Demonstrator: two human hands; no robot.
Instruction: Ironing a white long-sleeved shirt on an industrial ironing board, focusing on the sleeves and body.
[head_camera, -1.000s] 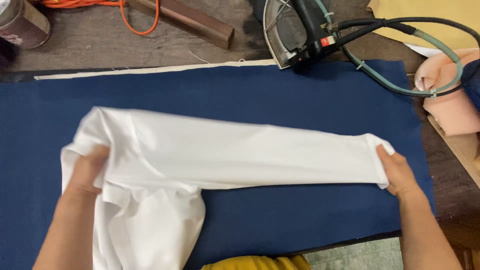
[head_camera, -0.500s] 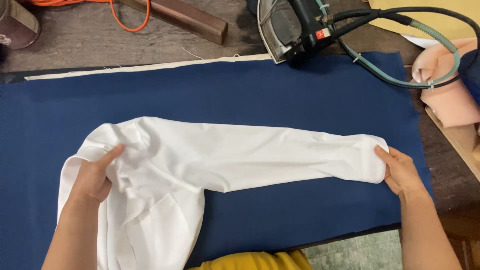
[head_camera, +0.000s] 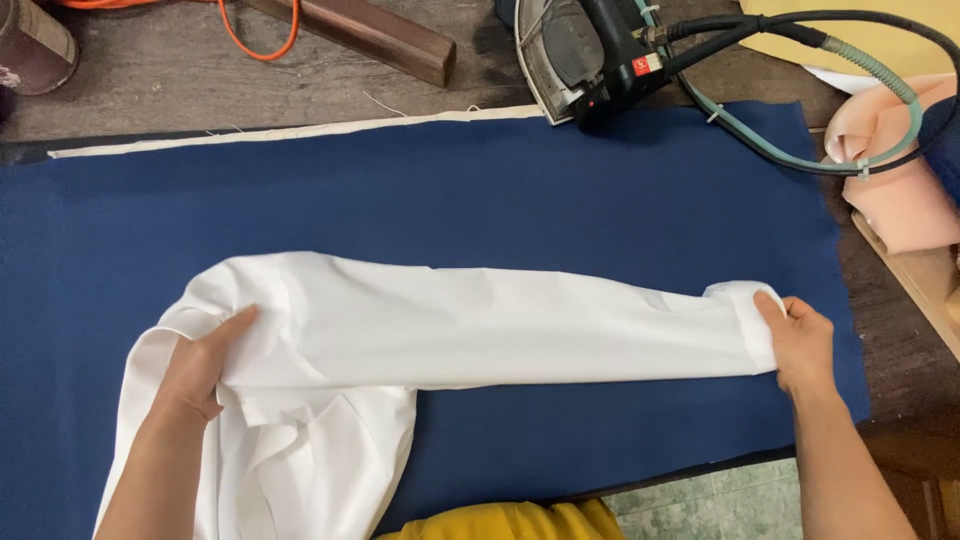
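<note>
Since the earlier frame, the left hand (head_camera: 200, 370) has slid inward and now lies open and flat on the shoulder end of the white shirt (head_camera: 480, 325). The right hand (head_camera: 800, 340) pinches the cuff, so the sleeve runs left to right between both hands across the blue cloth (head_camera: 500, 190). Beyond its far edge rest an iron (head_camera: 590, 50) and hose (head_camera: 800, 150), well apart from the sleeve.

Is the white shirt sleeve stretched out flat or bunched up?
Stretched out: the white shirt sleeve lies lengthwise on the blue cloth, right hand holding its cuff, left hand near the shoulder.
</note>
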